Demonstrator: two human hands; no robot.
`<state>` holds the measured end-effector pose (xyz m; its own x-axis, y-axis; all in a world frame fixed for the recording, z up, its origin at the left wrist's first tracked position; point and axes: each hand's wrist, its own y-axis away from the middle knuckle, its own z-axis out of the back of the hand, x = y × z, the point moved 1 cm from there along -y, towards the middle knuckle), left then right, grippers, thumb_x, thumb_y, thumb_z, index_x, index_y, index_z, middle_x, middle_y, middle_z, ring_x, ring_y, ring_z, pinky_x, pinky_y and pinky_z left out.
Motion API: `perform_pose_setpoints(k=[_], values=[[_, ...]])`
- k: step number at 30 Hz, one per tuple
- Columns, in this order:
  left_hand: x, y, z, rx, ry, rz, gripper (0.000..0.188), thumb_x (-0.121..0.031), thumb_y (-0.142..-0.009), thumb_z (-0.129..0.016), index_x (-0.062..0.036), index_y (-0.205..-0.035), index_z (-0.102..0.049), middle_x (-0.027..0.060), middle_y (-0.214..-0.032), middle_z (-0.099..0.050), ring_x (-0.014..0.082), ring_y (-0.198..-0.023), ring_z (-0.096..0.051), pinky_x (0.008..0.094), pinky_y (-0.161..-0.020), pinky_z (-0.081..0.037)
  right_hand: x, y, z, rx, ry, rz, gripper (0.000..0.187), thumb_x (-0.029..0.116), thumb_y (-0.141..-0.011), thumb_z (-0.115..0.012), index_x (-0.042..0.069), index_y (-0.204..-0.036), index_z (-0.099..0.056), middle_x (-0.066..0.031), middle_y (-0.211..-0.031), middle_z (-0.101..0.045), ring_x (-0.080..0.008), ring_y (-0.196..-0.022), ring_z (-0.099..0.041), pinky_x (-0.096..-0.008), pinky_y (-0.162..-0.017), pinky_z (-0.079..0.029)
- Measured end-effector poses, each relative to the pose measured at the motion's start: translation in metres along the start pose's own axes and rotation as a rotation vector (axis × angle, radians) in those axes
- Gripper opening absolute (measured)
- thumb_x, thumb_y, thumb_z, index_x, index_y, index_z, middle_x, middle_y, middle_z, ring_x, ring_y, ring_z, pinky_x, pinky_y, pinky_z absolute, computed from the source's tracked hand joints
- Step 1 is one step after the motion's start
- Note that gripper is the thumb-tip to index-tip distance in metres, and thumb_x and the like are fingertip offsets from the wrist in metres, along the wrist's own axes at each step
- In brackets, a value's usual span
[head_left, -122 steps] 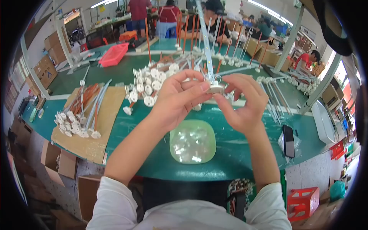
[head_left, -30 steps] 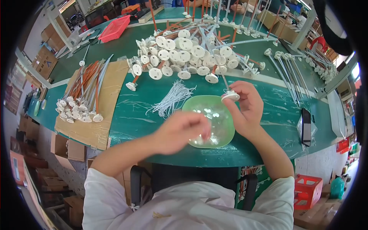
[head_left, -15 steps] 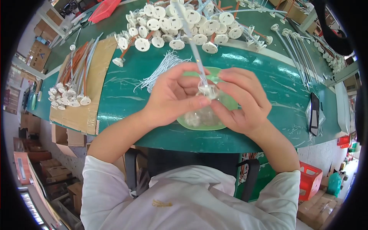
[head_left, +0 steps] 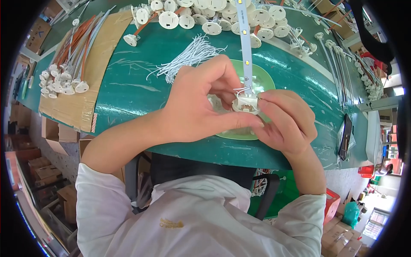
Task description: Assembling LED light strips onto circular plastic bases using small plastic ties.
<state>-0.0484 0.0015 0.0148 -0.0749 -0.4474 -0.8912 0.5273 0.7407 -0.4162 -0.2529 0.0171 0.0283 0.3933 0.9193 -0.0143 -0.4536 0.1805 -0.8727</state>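
In front of me, a white plastic end piece [head_left: 247, 103] is joined to a pale LED strip [head_left: 245, 47] that stands up and away from me. My left hand [head_left: 192, 103] curls around the end piece from the left, thumb stretched along its near side. On the right side, the bent fingers of my right hand [head_left: 289, 122] pinch the edge of the piece. Thin white wires loop at the strip's foot. Below both hands sits a light green bowl [head_left: 266, 79] with clear small pieces, partly hidden by my hands.
A bundle of white wires [head_left: 188, 55] lies beyond my left hand on the green table [head_left: 137, 103]. Many round white end pieces [head_left: 212, 28] are heaped at the far edge. Cardboard [head_left: 107, 51] with more strips lies left; a black phone-like object [head_left: 344, 137] lies right.
The LED strip has turned from leaning left to nearly upright, with its lit-coloured face showing. The end piece and both hands have shifted slightly right, and the whole view has moved.
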Motion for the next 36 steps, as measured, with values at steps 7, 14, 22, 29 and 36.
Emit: perform_pose_setpoints(k=[7, 14, 22, 29, 36], values=[[-0.007, 0.000, 0.001, -0.015, -0.188, -0.173, 0.043, -0.011, -0.072, -0.088, -0.0011, -0.094, -0.053, 0.0069, -0.090, -0.064, 0.0100, -0.083, -0.066, 0.0254, -0.072, -0.055, 0.004, -0.002, 0.003, 0.030, 0.037, 0.035, 0.031, -0.001, -0.061, -0.078, -0.003, -0.090, -0.066, -0.0135, -0.089, -0.066, -0.0251, -0.066, -0.067, -0.0304, -0.053, -0.055], [-0.001, 0.000, 0.001, -0.018, -0.139, -0.173, 0.039, -0.007, -0.071, -0.087, 0.0008, -0.096, -0.059, 0.0070, -0.094, -0.065, 0.0112, -0.085, -0.066, 0.0265, -0.074, -0.055, 0.003, -0.002, 0.004, 0.036, 0.059, 0.016, 0.030, -0.002, -0.061, -0.078, -0.003, -0.089, -0.066, -0.0137, -0.087, -0.067, -0.0253, -0.066, -0.068, -0.0300, -0.051, -0.055], [-0.002, -0.004, -0.001, 0.091, 0.230, -0.011, 0.040, 0.006, -0.075, -0.078, 0.0001, -0.108, -0.058, 0.0117, -0.109, -0.065, 0.0183, -0.105, -0.065, 0.0322, -0.087, -0.054, 0.003, -0.006, 0.013, 0.028, 0.039, 0.078, 0.029, 0.000, -0.060, -0.077, -0.003, -0.087, -0.067, -0.0138, -0.089, -0.067, -0.0244, -0.068, -0.066, -0.0297, -0.053, -0.054], [0.001, -0.011, -0.002, 0.256, 0.838, 0.092, 0.033, 0.017, -0.080, -0.066, -0.0031, -0.104, -0.058, 0.0123, -0.114, -0.061, 0.0231, -0.120, -0.058, 0.0356, -0.096, -0.053, 0.016, 0.000, 0.018, 0.070, 0.012, 0.164, 0.032, -0.001, -0.059, -0.077, 0.002, -0.091, -0.070, -0.0099, -0.105, -0.064, -0.0233, -0.082, -0.059, -0.0318, -0.059, -0.052], [0.005, -0.014, 0.002, 0.375, 0.722, -0.048, 0.034, 0.020, -0.078, -0.063, -0.0050, -0.099, -0.056, 0.0069, -0.101, -0.061, 0.0327, -0.126, -0.056, 0.0296, -0.081, -0.053, 0.022, -0.002, 0.016, 0.073, -0.016, 0.187, 0.033, 0.001, -0.059, -0.077, 0.004, -0.091, -0.072, -0.0063, -0.103, -0.063, -0.0204, -0.081, -0.058, -0.0296, -0.056, -0.048]])
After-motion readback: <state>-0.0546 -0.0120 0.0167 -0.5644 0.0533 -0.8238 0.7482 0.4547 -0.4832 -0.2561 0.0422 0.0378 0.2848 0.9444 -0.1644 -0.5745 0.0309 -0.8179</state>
